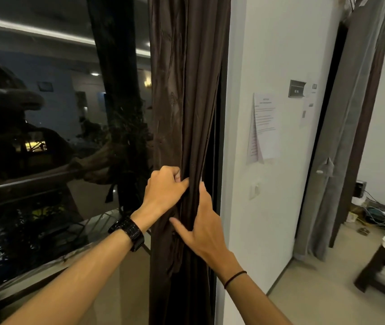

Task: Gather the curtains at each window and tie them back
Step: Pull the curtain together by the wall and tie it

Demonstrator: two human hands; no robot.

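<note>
Dark brown glossy fabric curtain (186,102): hangs as one narrow vertical bundle at the right edge of the large dark window pane (46,113), close against the white wall (268,55); folds drawn together, so gathering at this window is judged largely done; no tie visible on it, so tying is judged not yet begun.

Left hand (165,186), black wristwatch (128,233) at the wrist: fingers curled into the front folds from the window side, clenching them; apparently to keep the pleats from spreading over the glass.

Right hand (202,221), thin dark cord bracelet (235,279) at the wrist: set just below the left hand; bundle held in the fork between thumb and forefinger, thumb across the front, other fingers hidden behind the cloth; grasping the curtain, apparently to squeeze it narrow enough for a tie.

Second curtain, grey with a brown side (350,137): well apart at the far opening on the right; cinched partway down by a pale tie (326,166); judged already tied back.

Also present: white printed paper notice (265,127) on the wall; dark wooden bench (383,268) at lower right; loose cables (374,214) on the floor beyond it.
</note>
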